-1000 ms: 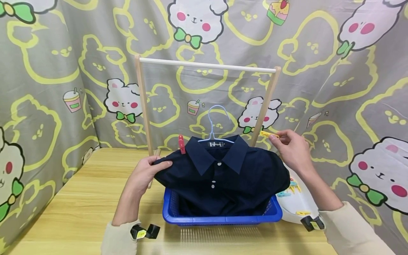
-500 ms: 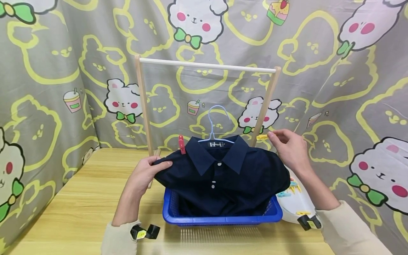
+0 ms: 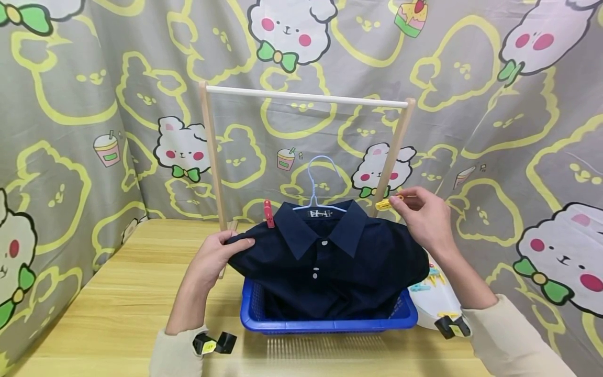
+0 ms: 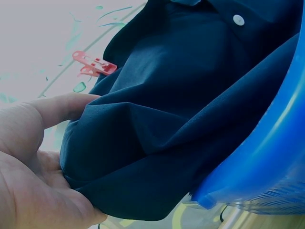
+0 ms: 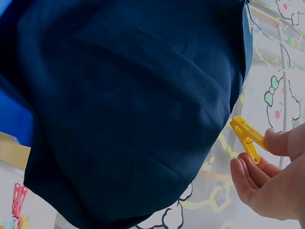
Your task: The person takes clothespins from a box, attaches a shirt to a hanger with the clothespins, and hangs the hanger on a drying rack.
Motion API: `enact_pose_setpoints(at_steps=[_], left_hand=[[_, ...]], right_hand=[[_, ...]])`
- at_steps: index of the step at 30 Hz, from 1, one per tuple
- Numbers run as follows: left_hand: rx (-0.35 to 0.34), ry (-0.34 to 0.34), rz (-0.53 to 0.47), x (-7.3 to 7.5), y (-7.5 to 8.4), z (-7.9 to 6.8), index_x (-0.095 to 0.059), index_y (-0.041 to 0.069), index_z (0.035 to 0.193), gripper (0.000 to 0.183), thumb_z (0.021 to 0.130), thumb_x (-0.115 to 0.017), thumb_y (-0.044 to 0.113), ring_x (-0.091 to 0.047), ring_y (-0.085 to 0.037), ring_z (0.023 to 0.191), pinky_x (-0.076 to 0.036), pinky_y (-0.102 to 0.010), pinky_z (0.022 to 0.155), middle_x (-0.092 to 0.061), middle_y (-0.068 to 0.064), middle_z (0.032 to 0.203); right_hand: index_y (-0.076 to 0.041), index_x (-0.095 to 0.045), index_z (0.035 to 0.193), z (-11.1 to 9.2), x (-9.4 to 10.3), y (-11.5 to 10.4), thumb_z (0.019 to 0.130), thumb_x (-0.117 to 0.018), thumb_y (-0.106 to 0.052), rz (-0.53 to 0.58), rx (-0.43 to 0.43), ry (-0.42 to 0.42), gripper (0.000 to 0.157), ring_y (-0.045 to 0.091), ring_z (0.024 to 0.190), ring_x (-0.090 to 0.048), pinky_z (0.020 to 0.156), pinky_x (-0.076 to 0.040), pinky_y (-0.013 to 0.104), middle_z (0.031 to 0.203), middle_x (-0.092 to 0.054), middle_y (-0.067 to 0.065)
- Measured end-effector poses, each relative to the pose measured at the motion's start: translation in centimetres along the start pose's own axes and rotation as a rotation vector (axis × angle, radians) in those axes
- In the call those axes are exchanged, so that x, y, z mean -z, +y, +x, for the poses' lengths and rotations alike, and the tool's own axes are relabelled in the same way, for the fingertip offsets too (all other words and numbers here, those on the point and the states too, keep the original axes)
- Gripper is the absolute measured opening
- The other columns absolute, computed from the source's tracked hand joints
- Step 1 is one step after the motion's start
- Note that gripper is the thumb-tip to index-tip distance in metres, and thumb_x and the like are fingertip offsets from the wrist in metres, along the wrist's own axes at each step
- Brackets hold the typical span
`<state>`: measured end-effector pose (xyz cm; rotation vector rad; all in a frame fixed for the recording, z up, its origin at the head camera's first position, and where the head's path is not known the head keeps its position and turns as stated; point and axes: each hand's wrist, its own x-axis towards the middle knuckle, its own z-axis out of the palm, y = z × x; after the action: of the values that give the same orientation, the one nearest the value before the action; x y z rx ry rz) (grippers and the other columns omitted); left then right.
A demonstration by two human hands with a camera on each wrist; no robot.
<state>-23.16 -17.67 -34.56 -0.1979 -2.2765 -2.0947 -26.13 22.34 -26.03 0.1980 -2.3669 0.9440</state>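
A dark navy collared shirt (image 3: 372, 262) hangs on a light blue wire hanger (image 3: 313, 180), its lower part down in a blue basket (image 3: 330, 325). My left hand (image 3: 209, 259) grips the shirt's left sleeve end, thumb on top. A red clothespin (image 3: 268, 213) is clipped on the shoulder beside the collar, seen also in the left wrist view. Just above the other shoulder, my right hand (image 3: 428, 217) pinches a yellow clothespin (image 5: 247, 138) between thumb and fingers. In the right wrist view its tip is close to the cloth; whether they touch I cannot tell.
Behind the shirt stands a wooden rack with a white top bar (image 3: 306, 96). A white tray (image 3: 443, 303) holding several coloured clothespins sits right of the basket, partly hidden by the shirt and right arm. A patterned curtain surrounds the wooden table (image 3: 118, 293).
My right hand has shifted slightly left toward the collar, and the yellow clothespin has turned in its fingers, tip now pointing left and a little down. The left hand has held still.
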Motion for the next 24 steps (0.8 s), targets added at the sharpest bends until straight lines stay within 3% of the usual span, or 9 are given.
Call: enact_pose_setpoints(at_steps=[10,20,24], left_hand=[[-0.006,-0.004,-0.007,0.02,0.12,-0.06,-0.061,-0.005,0.091,0.036,0.085,-0.072,0.029,-0.058,-0.020,0.087,-0.045,-0.031,0.084,-0.062,-0.003,0.076],[0.004,-0.003,-0.004,-0.01,0.12,-0.03,-0.061,-0.005,0.091,0.036,0.085,-0.072,0.029,-0.057,-0.019,0.089,-0.043,-0.032,0.085,-0.062,-0.002,0.076],[0.002,-0.004,-0.004,-0.01,0.11,-0.03,-0.061,-0.004,0.090,0.035,0.085,-0.072,0.029,-0.057,-0.019,0.088,-0.043,-0.031,0.084,-0.062,-0.001,0.075]], right_hand=[[-0.007,-0.067,0.101,-0.16,0.08,-0.58,0.090,-0.065,-0.035,-0.010,0.060,0.003,0.030,0.032,0.088,-0.067,0.080,-0.048,0.046,0.095,-0.071,0.016],[-0.009,-0.070,0.096,-0.27,0.04,-0.78,0.088,-0.070,-0.027,-0.033,0.100,0.016,0.019,0.025,0.081,-0.069,0.072,-0.046,0.031,0.088,-0.072,0.010],[-0.009,-0.070,0.093,-0.34,-0.02,-0.86,0.086,-0.071,-0.023,-0.044,0.117,0.017,0.015,0.024,0.078,-0.068,0.071,-0.045,0.032,0.085,-0.072,0.009]])
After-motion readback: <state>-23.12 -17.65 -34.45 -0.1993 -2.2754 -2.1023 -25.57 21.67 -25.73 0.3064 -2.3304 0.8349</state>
